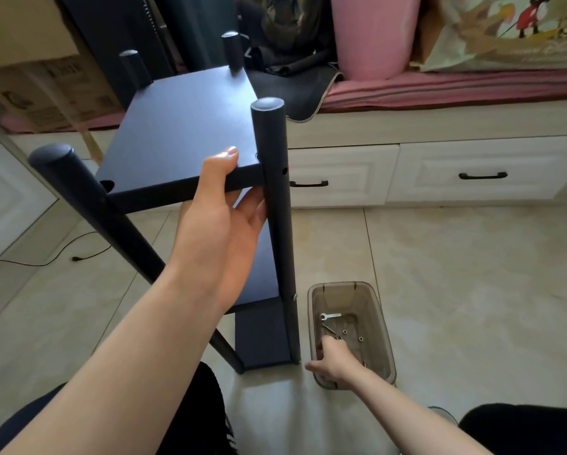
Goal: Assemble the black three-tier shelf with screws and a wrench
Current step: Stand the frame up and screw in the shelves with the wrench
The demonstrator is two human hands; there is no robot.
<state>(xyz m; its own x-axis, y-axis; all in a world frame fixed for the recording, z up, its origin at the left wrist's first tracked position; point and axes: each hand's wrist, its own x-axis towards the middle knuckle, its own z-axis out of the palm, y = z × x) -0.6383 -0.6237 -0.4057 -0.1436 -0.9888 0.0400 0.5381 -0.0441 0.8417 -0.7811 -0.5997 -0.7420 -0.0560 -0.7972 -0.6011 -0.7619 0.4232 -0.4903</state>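
**Left hand steadies the shelf, right hand reaches into the parts bin**

Head view: the black shelf [183, 133] stands upright on the tiled floor [472, 274], just in front of the person's knees, with 4 round posts rising above its top board. The near right post [275, 198] runs straight down past the 2 lower boards to the floor, and an unfilled screw hole shows in its side at the level of the top board. The near left post [88, 198] slants across the frame under the wide lens.

The left hand [223, 205] grips the front edge of the top board, thumb lying flat on the upper face and the fingers curled underneath, right beside the near right post.

The right hand [333, 361] is down inside a translucent grey bin [385, 339] that sits on the floor just to the right of the shelf's foot. Its fingers are bent toward the bin's bottom, and its thumb lies outside the near left rim; whether they have closed on anything cannot be told, since the hand hides its own fingertips.

In the bin lie a small flat wrench [330, 316] near the far end and a few loose screws [352, 335] between it and the hand.

Behind the shelf run white drawers [472, 172] with black handles, under a bench with a pink cushion [439, 90]
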